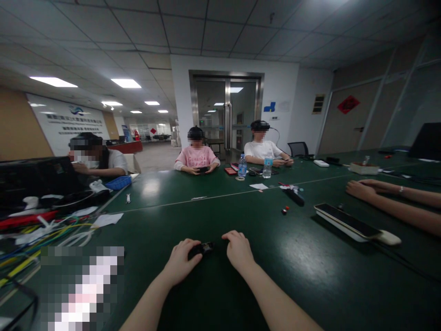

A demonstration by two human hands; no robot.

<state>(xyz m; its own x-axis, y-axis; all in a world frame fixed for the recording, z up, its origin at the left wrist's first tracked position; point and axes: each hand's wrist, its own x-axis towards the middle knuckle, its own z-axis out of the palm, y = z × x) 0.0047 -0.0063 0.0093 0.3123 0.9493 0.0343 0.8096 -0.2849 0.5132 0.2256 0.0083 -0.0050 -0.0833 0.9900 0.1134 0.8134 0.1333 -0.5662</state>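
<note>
A small dark device (pixel 206 248) with a metallic, lighter part at its right end rests at the green table's near side. My left hand (pixel 184 257) is closed round its left end, thumb in front and fingers behind. What the device is, I cannot make out. Just to its right, my right hand (pixel 239 250) hovers or rests near the table with its index finger reaching toward the device, a gap between them. The other fingers of that hand are loosely bent, and I see nothing in them.
On the right, a phone-like slab (pixel 347 223) lies on a white base with a cable; another person's forearms (pixel 396 193) rest behind it. Cables (pixel 44 234) crowd the left. Water bottles (pixel 267 166) stand farther back, near two seated people. A black tool (pixel 294 195) lies mid-table.
</note>
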